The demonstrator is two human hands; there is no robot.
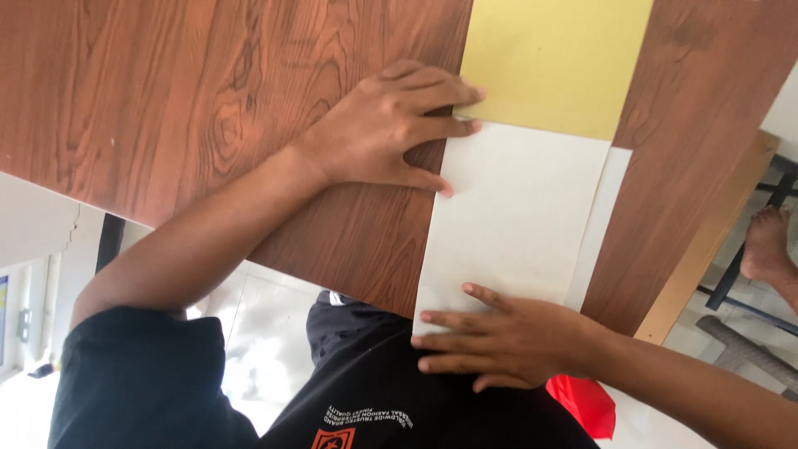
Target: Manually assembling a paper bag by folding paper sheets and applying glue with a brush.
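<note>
Head view: a brown wood-grain surface (166, 91) fills the upper part of the frame. On it lies a long white paper sheet (515, 216), running from centre down to the lower edge of the surface, w/ a yellow sheet (553, 58) joining it at the top centre-right. A narrow white strip (600, 224) shows along the right side of the white sheet.

The upper hand in the frame (386, 129) lies flat, fingers spread, not grasping anything; its fingertips (465, 125) press on the left edge of the paper, about where yellow and white meet. The lower hand (499, 337), at bottom centre, is also flat and released, fingers stretched to the left, pressing the near end of the white sheet at the surface edge. Which hand is left or right I cannot tell for sure, as the view seems turned.

Below, a black shirt (374, 399) w/ a small print, and smth red (586, 403) just beside the lower hand's wrist. At the right edge, a bare foot (765, 241) of another person near a chair frame.
</note>
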